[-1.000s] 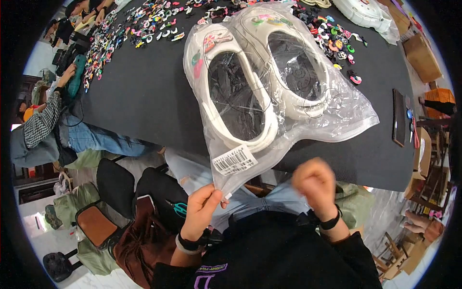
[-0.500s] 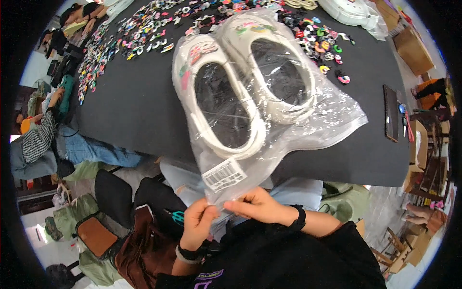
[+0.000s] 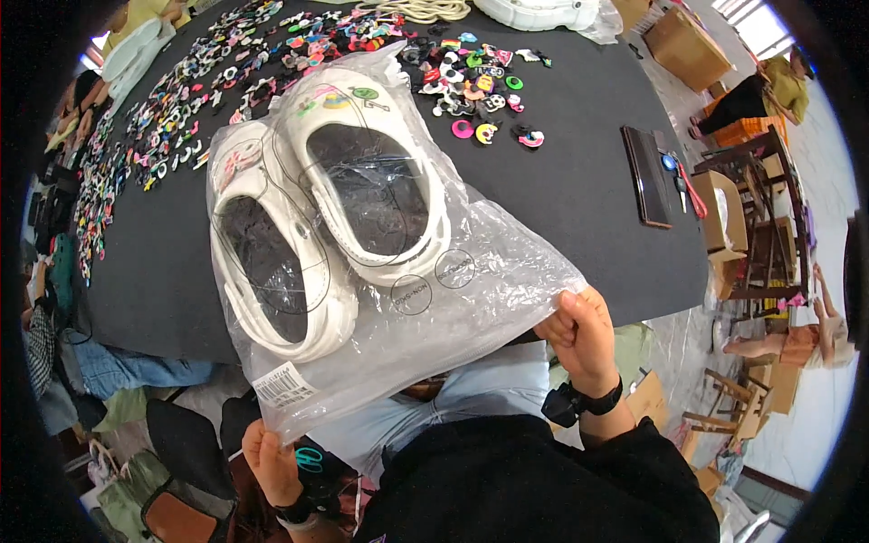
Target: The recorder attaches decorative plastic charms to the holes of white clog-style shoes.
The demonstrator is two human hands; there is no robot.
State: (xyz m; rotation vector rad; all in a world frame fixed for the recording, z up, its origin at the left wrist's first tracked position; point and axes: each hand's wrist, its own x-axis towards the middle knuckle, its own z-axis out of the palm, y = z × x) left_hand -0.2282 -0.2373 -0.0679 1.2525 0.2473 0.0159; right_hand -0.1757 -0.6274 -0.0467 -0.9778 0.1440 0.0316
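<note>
A pair of white clogs with colourful charms on the toes lies inside a clear plastic bag, resting on the black table. The bag's near edge is stretched out between my two hands, overhanging the table edge. My left hand pinches the near left corner, close to a white barcode label. At the right corner, my right hand grips the plastic with curled fingers. Whether the bag's mouth is sealed I cannot tell.
Loose shoe charms cover the far and left parts of the table. A dark phone-like case and keys lie at the right. Another white shoe and a coil of cord sit at the far edge.
My right hand has moved right along the bag's edge, away from my left hand, spreading the bag wide. In the picture, the clogs and table now appear farther left.
</note>
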